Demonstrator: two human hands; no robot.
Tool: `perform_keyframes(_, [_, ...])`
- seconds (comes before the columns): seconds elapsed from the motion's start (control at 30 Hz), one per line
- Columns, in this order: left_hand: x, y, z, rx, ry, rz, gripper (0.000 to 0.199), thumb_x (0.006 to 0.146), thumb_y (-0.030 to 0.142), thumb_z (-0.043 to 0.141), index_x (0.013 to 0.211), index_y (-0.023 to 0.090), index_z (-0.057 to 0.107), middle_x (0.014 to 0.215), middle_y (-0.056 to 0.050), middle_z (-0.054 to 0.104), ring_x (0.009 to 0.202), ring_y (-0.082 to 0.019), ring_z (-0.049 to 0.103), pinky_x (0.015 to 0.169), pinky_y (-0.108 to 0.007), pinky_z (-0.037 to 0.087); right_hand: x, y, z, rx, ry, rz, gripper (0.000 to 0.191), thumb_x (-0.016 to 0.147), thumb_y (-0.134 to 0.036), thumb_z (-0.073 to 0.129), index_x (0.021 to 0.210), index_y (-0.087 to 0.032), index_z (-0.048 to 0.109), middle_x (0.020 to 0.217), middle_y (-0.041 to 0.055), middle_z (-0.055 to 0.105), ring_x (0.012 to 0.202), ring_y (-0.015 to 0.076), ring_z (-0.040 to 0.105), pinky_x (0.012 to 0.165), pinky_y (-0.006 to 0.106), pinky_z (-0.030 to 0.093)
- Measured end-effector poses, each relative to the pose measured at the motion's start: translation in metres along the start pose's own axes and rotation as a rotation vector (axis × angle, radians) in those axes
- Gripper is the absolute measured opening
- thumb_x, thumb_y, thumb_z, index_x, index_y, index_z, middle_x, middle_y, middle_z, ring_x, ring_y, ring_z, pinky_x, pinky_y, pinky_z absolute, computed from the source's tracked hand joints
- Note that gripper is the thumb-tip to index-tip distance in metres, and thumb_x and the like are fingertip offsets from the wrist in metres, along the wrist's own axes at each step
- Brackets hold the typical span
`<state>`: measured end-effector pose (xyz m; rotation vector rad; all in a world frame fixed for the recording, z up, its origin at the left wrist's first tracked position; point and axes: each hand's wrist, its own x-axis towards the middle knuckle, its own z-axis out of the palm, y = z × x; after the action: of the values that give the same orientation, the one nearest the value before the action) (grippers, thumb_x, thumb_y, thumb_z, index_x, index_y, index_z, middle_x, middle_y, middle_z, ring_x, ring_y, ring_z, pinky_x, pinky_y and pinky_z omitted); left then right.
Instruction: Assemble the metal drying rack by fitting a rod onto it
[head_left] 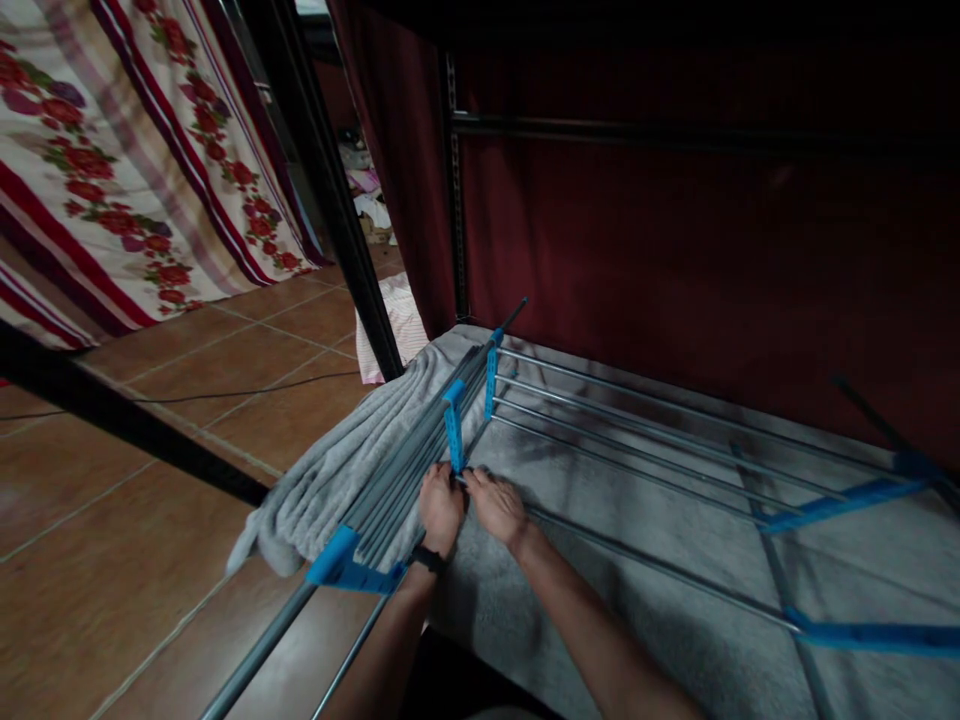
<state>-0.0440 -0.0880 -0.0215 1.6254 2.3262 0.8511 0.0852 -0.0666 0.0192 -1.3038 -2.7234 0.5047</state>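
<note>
Both hands meet at the lower end of a blue plastic bracket (453, 430) on a drying rack of grey metal rods. My left hand (441, 508), with a dark band on its wrist, has its fingers closed around that bracket's foot. Pressed close beside it, my right hand (495, 505) pinches the end of a metal rod (660, 565) that runs right to another blue bracket (877, 635). The fingertips partly hide the joint between rod and bracket. Several loose rods (405, 490) lie bunched to the left, between the upright bracket and a lower blue bracket (352, 565).
Four-rod detail aside, parallel rods (637, 410) span the rack's far side. A grey blanket (315, 480) lies beneath. Black frame posts (337, 200) stand at left, a dark red curtain (675, 270) behind, and a flowered cloth (142, 170) hangs beyond the tiled floor (195, 380).
</note>
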Motion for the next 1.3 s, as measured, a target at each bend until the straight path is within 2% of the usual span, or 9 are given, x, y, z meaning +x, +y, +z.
perform_keyframes(0.37, [0.001, 0.004, 0.002, 0.035, -0.002, -0.056, 0.024, 0.087, 0.011, 0.050, 0.103, 0.018, 0.067, 0.106, -0.011, 0.065, 0.101, -0.026, 0.061, 0.088, -0.036, 0.046, 0.000, 0.012, -0.004, 0.056, -0.057, -0.008, 0.050, 0.102, -0.018, 0.028, 0.147, -0.029, 0.045, 0.130, 0.0055, 0.065, 0.107, 0.0180, 0.066, 0.091, 0.031, 0.051])
perform_keyframes(0.7, [0.000, 0.004, 0.004, 0.060, 0.013, -0.029, 0.017, 0.091, 0.016, 0.050, 0.096, 0.016, 0.066, 0.101, -0.012, 0.064, 0.098, -0.025, 0.060, 0.089, -0.036, 0.045, 0.003, 0.012, -0.007, 0.089, -0.032, 0.015, 0.046, 0.104, -0.022, 0.026, 0.145, -0.028, 0.048, 0.131, 0.0054, 0.064, 0.109, 0.0187, 0.065, 0.094, 0.033, 0.050])
perform_keyframes(1.3, [-0.001, 0.002, 0.008, 0.076, 0.035, -0.017, 0.015, 0.089, 0.015, 0.051, 0.091, 0.015, 0.066, 0.094, -0.011, 0.064, 0.093, -0.024, 0.061, 0.086, -0.035, 0.046, 0.003, 0.013, -0.009, 0.145, -0.047, 0.033, 0.045, 0.103, -0.022, 0.029, 0.141, -0.028, 0.053, 0.130, 0.0055, 0.066, 0.110, 0.0186, 0.065, 0.094, 0.032, 0.049])
